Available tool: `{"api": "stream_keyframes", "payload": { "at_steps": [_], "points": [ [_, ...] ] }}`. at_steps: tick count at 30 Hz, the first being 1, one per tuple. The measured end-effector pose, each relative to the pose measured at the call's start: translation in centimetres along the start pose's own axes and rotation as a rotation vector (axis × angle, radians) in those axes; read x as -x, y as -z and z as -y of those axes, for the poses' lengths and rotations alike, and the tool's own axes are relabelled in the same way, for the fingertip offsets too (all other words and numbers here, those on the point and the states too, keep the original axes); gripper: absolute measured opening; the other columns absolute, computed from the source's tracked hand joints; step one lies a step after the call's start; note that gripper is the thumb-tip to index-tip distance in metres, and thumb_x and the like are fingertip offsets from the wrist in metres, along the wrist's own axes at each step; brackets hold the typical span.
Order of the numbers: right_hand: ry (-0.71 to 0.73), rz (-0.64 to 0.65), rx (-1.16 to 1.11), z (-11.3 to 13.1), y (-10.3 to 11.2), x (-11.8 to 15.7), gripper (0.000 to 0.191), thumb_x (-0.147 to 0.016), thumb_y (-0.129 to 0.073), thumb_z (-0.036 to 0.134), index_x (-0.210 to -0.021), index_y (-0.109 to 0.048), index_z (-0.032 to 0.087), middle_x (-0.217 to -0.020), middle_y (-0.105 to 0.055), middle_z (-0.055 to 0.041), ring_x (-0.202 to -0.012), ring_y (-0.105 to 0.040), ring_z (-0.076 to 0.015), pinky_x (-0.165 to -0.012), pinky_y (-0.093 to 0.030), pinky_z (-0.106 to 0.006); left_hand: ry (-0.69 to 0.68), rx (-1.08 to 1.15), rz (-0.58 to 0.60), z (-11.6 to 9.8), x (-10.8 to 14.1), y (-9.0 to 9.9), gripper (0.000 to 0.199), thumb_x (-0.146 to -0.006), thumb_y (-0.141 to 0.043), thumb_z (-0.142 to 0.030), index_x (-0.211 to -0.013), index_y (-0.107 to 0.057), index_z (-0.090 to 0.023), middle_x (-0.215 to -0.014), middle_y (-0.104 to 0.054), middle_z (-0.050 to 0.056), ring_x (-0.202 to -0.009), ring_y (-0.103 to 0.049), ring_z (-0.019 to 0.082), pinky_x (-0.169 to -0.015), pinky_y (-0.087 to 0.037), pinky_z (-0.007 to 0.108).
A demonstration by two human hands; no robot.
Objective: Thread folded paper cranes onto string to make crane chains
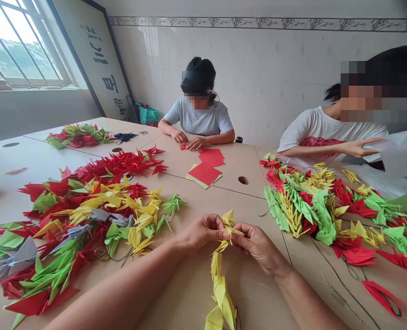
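Note:
A string of folded yellow paper pieces [220, 291] runs from between my hands down to the near edge of the view. My left hand [206, 233] pinches the upper part of this string from the left, thumb and fingers closed on it. From the right, my right hand [256, 244] grips a yellow piece at the same height, its fingertips close to the left ones. Below the hands the string lies toward me, with a dark thread beside its lower end.
Piles of folded paper strings lie at left [96, 201] and right [323, 206]. Across the table [196, 211], a person [203, 117] handles red paper near stacked red sheets [206, 174]. Another person [330, 130] at right reaches toward white plastic [400, 153]. A needle-like tool [340, 295] lies at right.

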State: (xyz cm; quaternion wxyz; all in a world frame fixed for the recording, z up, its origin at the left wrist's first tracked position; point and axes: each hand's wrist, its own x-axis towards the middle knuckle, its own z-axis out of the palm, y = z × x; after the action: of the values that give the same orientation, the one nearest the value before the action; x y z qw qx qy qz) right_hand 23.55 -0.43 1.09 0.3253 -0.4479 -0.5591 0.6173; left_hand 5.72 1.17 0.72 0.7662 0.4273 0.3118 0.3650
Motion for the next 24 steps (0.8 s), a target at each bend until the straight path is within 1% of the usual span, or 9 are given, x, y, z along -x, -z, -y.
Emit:
{"api": "stream_keyframes", "payload": {
  "at_steps": [6,9,11,14,18,21,24],
  "points": [
    [0.016,-0.006,-0.017,0.31,0.02,0.12,0.038,-0.07,-0.069,0.052,-0.064,-0.054,0.018,-0.058,-0.039,0.0055,-0.053,-0.029,-0.0085,-0.049,-0.021,-0.024,-0.019,-0.008,0.016,0.27,-0.11,0.18,0.034,-0.056,-0.082,-0.028,-0.065,-0.053,-0.013,-0.063,-0.062,-0.001,-0.06,-0.056,0.008,-0.063,-0.04,0.021],
    [0.012,-0.005,-0.039,0.39,0.03,0.12,0.035,-0.071,-0.069,0.049,-0.063,-0.055,0.017,-0.057,-0.039,0.0057,-0.052,-0.029,-0.0084,-0.049,-0.022,-0.024,-0.019,0.016,0.036,0.37,-0.08,0.28,0.032,-0.059,-0.081,-0.027,-0.067,-0.053,-0.013,-0.066,-0.063,0.0,-0.064,-0.058,0.01,-0.067,-0.042,0.023],
    [0.004,-0.005,-0.076,0.39,0.04,0.08,0.034,-0.071,-0.07,0.048,-0.065,-0.055,0.017,-0.058,-0.04,0.0054,-0.053,-0.031,-0.0086,-0.049,-0.023,-0.024,-0.026,0.049,0.052,0.29,0.01,0.25,0.03,-0.061,-0.08,-0.026,-0.07,-0.053,-0.013,-0.067,-0.063,0.0,-0.066,-0.059,0.01,-0.068,-0.043,0.023],
    [-0.029,-0.011,-0.137,0.31,0.11,0.0,0.034,-0.07,-0.07,0.048,-0.068,-0.057,0.017,-0.059,-0.046,0.0044,-0.054,-0.035,-0.0088,-0.049,-0.025,-0.023,-0.073,0.09,0.07,0.09,0.16,0.1,0.027,-0.066,-0.077,-0.025,-0.076,-0.054,-0.014,-0.069,-0.061,-0.001,-0.067,-0.059,0.01,-0.067,-0.043,0.023],
    [-0.071,-0.003,-0.16,0.2,0.2,-0.08,0.034,-0.07,-0.07,0.048,-0.071,-0.059,0.016,-0.061,-0.049,0.0033,-0.054,-0.037,-0.0086,-0.048,-0.026,-0.022,-0.094,0.023,0.088,-0.08,0.31,-0.2,0.024,-0.071,-0.072,-0.029,-0.078,-0.057,-0.013,-0.077,-0.063,0.003,-0.073,-0.059,0.012,-0.071,-0.044,0.024],
    [-0.064,0.021,-0.177,0.15,0.22,-0.1,0.032,-0.072,-0.07,0.046,-0.073,-0.06,0.016,-0.064,-0.05,0.0023,-0.056,-0.04,-0.0089,-0.048,-0.027,-0.021,-0.085,-0.02,0.073,-0.13,0.38,-0.38,0.025,-0.072,-0.071,-0.032,-0.079,-0.057,-0.013,-0.08,-0.064,0.005,-0.075,-0.06,0.013,-0.073,-0.045,0.026],
    [-0.066,0.019,-0.193,0.06,0.24,-0.08,0.033,-0.072,-0.07,0.047,-0.073,-0.06,0.016,-0.065,-0.053,0.0013,-0.058,-0.044,-0.01,-0.049,-0.029,-0.021,-0.085,-0.047,0.082,-0.12,0.41,-0.43,0.028,-0.072,-0.07,-0.035,-0.082,-0.056,-0.014,-0.082,-0.064,0.005,-0.075,-0.062,0.015,-0.073,-0.045,0.028]
  ]
}}
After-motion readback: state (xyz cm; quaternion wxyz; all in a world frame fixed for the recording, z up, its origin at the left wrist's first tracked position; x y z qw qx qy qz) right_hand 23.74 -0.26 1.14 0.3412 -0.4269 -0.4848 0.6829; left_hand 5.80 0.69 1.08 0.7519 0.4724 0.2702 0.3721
